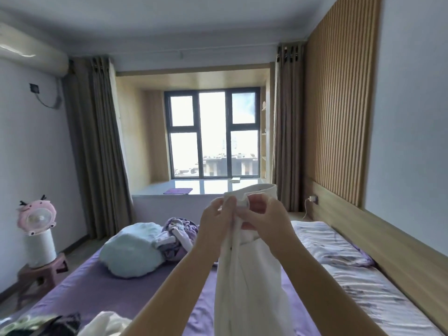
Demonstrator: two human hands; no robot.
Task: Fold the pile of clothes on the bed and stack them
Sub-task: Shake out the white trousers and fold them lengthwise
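I hold a white garment (249,282) up in front of me above the purple bed (101,294); it hangs down long from its upper hem. My left hand (215,221) grips the top edge on the left, fingers curled into the cloth. My right hand (264,214) pinches the same edge just beside it, thumb on the fabric. More clothes lie at the near left edge: a white piece (106,323) and a dark and green piece (43,323). A purple patterned bundle (177,236) sits mid-bed.
A pale blue pillow (131,251) lies left of the bundle. A patterned quilt (358,270) runs along the right by the wooden headboard. A pink fan (36,217) on a white cylinder stands on a stool at the left. Window bay and curtains are behind.
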